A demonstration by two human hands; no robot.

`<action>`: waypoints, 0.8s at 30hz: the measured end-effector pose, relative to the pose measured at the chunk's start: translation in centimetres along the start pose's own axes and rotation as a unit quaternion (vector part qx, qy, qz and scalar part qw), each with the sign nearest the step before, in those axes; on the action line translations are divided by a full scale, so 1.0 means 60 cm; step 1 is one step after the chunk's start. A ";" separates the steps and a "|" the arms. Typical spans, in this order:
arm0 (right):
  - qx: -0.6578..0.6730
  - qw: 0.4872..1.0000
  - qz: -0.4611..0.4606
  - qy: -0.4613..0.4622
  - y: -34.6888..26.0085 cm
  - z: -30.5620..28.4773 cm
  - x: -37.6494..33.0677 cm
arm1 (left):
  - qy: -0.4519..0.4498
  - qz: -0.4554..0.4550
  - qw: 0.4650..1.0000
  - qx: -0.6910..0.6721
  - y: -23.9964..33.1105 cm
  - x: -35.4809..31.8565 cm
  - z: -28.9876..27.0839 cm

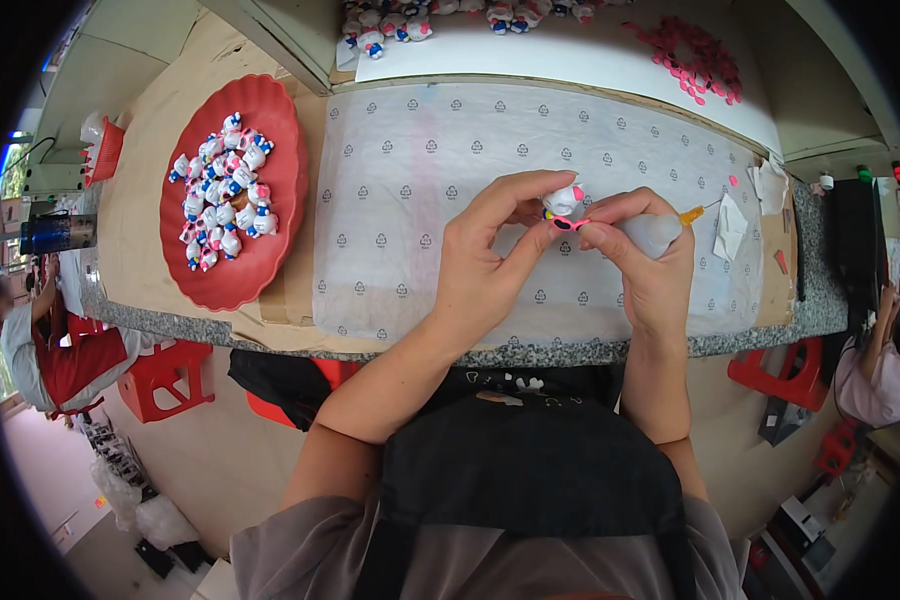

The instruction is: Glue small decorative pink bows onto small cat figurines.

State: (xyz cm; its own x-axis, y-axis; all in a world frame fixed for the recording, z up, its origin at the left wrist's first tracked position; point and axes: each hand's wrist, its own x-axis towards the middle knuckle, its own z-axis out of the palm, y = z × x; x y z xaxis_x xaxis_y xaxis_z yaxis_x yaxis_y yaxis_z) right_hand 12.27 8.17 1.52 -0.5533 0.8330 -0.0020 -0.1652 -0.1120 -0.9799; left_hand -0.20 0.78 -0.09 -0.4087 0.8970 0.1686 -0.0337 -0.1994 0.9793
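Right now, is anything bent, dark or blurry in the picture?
In the head view, the granite counter edge bows from fisheye distortion; head-view side rims fade to black; also in head view, the held white figurine shows no obvious motion blur.

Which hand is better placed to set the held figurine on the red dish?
Probably the left hand: it grips the figurine and is nearer the red dish, while the right hand holds a translucent bottle.
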 end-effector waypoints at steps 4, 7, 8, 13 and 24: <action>0.001 1.000 -0.004 0.012 0.003 0.001 0.003 | 0.002 0.022 1.000 0.020 0.001 0.000 0.003; -0.002 1.000 -0.005 0.019 0.005 0.001 0.003 | -0.004 0.010 1.000 -0.027 0.002 0.000 0.004; -0.003 1.000 -0.005 0.017 0.005 0.001 0.003 | -0.005 0.009 1.000 -0.027 0.002 0.000 0.003; 0.014 1.000 -0.024 0.013 0.012 0.003 -0.001 | -0.018 -0.053 0.985 -0.164 0.017 0.003 0.001; 0.028 0.997 -0.010 -0.065 0.004 -0.003 0.001 | -0.041 -0.024 0.990 -0.135 0.009 0.000 -0.007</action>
State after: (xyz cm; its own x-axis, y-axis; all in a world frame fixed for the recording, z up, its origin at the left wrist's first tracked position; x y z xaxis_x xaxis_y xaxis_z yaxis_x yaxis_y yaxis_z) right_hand 12.32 8.29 1.28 -0.6504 0.7581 0.0478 -0.2210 -0.1286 -0.9667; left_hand -0.58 0.50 0.36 -0.3263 0.9346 0.1415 -0.2981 -0.2438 0.9229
